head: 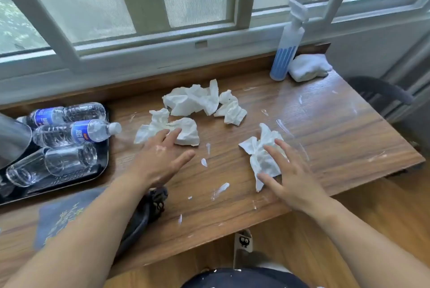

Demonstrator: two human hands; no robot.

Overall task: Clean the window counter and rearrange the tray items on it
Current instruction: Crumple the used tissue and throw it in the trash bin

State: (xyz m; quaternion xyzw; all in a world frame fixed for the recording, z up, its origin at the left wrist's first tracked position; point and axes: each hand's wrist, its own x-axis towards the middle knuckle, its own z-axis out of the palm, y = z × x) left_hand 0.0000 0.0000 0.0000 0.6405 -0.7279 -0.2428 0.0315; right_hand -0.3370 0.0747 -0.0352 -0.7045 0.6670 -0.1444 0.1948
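Several crumpled white tissues lie on the wooden counter (325, 125), which is smeared with white streaks and scraps. My left hand (160, 157) stretches out with straight fingers, its fingertips touching one tissue (188, 132). My right hand (290, 176) lies with spread fingers on another tissue (260, 155). Two more tissues, a large one (193, 99) and a small one (232, 108), sit further back. At the left a black tray (102, 162) holds two water bottles (76, 133) lying down and tipped drinking glasses (53, 162).
A spray bottle (286, 50) and a folded white cloth (309, 66) stand at the back right by the window. A grey mat (62, 215) and a dark bundled cord (151, 208) lie near the front left. A chair (377, 92) is beyond the counter's right edge.
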